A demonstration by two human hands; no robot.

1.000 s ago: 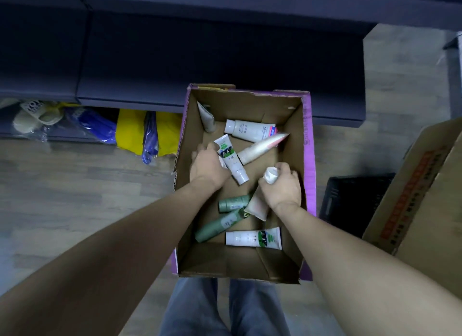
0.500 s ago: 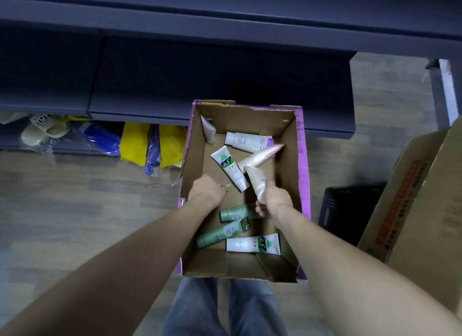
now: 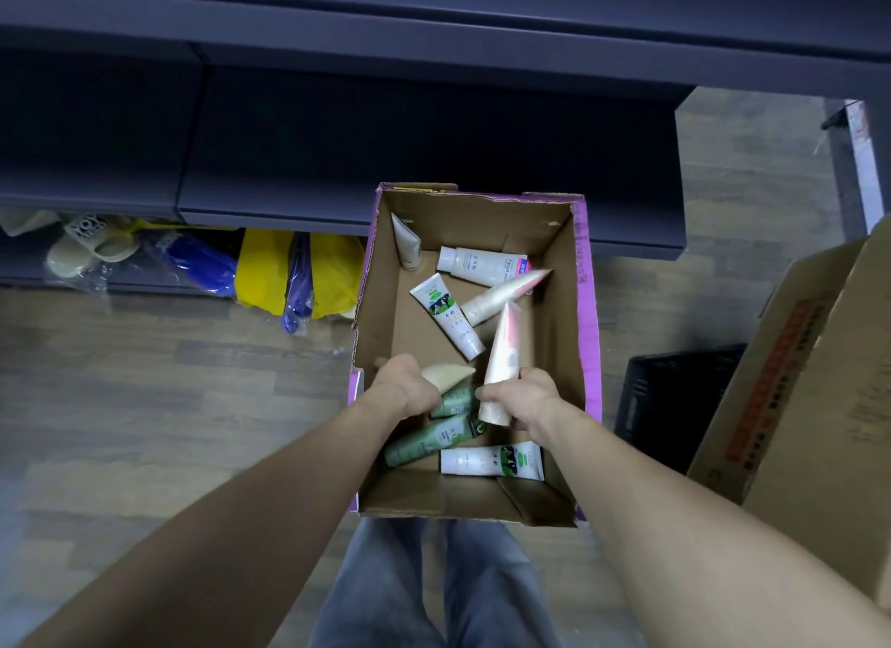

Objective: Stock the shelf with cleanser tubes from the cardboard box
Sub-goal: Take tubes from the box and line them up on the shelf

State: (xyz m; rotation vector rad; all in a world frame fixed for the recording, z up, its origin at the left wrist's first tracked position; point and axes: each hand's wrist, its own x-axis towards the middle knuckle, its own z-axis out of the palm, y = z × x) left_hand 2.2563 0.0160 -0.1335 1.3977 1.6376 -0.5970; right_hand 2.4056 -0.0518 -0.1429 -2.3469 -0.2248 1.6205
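Pink-white tube (image 3: pixel 501 363), a second ago lying low in the cardboard box (image 3: pixel 586 310), is now raised, crimp end up; right hand (image 3: pixel 523 399) fingers curled round its cap end. Left hand (image 3: pixel 402 384) now grips a cream tube (image 3: pixel 448 375). Both tubes lifted: probably heading for the dark shelf (image 3: pixel 337 165) behind. Six or so tubes remain.

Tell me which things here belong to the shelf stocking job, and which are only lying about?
For the job: cardboard box, tubes inside it, pink tube in right hand, cream tube in left hand, dark shelf.

Lying about: slippers, yellow bags, black crate, second carton.
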